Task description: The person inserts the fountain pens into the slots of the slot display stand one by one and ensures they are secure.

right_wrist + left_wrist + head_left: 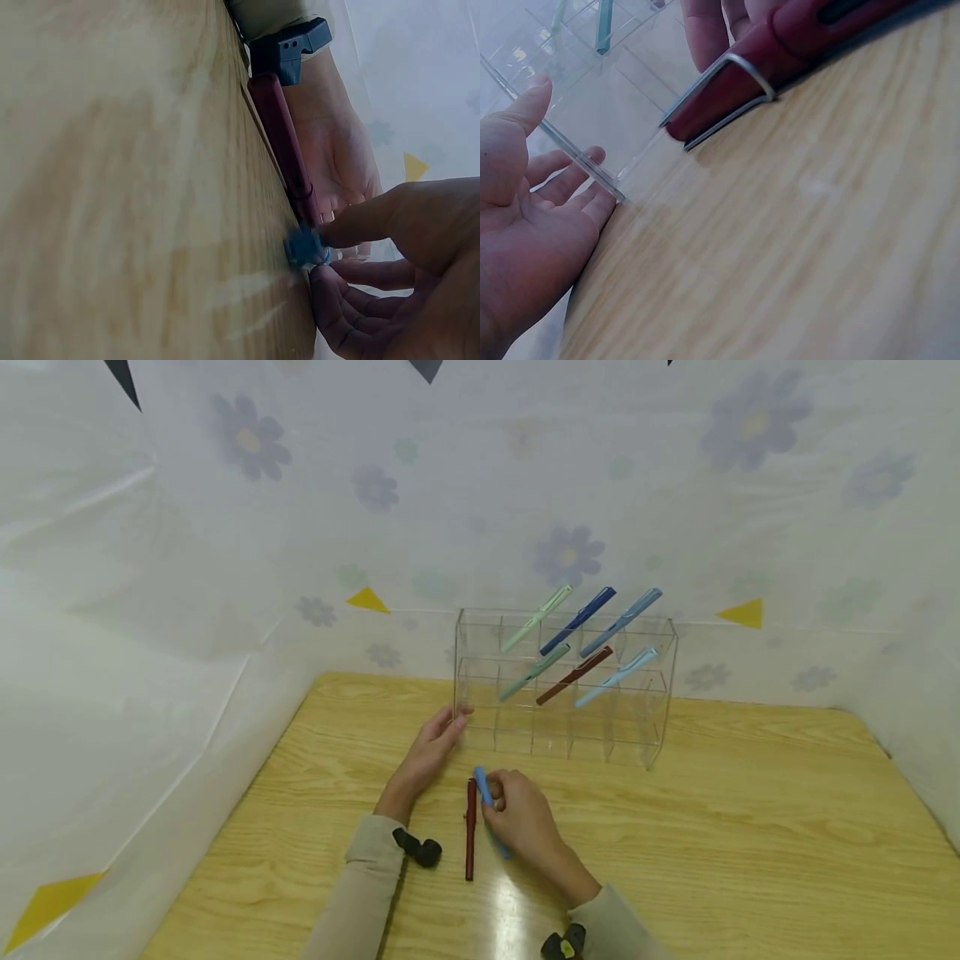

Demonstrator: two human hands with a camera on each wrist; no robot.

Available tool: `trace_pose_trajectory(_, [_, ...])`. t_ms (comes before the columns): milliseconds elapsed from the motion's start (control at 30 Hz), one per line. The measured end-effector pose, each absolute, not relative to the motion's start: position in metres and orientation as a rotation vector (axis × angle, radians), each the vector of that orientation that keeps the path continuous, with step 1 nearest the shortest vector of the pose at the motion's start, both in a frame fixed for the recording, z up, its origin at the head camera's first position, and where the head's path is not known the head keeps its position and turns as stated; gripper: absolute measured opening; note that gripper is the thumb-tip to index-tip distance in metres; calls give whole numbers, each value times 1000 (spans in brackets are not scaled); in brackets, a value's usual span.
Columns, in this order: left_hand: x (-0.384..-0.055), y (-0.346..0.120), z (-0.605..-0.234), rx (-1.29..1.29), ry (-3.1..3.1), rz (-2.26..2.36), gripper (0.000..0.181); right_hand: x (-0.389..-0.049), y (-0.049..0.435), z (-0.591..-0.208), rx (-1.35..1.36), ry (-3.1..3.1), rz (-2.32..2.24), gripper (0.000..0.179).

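Observation:
My right hand [525, 814] pinches a light blue pen [482, 783] between thumb and fingers, just above the table. The right wrist view shows that pen [304, 249] nearly end-on and blurred. Close by on its left, a dark red pen [470, 831] with a metal clip lies on the wood. My left hand [431, 747] touches the left side of a clear acrylic pen rack [551, 745]; in the left wrist view its fingers [570, 180] look extended and loose along the panel edge. Several pens slant in the rack, including a dark blue pen [577, 622] and a dark red one [575, 675].
The rack stands toward the back of a wood-grain table [750, 827]. Behind it hangs a pale flower-patterned sheet [480, 527], which also closes in the sides. Each wrist wears a small black camera [427, 852].

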State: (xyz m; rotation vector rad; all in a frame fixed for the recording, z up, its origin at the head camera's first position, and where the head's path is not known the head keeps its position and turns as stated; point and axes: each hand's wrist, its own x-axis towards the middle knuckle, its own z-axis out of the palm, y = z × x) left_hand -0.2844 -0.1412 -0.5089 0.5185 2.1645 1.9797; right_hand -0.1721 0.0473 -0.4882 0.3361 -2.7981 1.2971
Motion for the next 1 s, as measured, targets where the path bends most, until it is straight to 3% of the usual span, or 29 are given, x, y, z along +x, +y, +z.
trace_pose_trajectory(367, [-285, -143, -511, 516, 2161, 1976, 53, -172, 52, -483, 336, -2796, 1355, 33])
trace_pose_trajectory(667, [-284, -140, -511, 522, 2165, 1979, 52, -176, 66, -471, 290, -2717, 1593, 40])
trace_pose_trajectory(1000, [-284, -141, -510, 522, 2152, 1985, 55, -184, 77, -459, 227, -2558, 1843, 37])
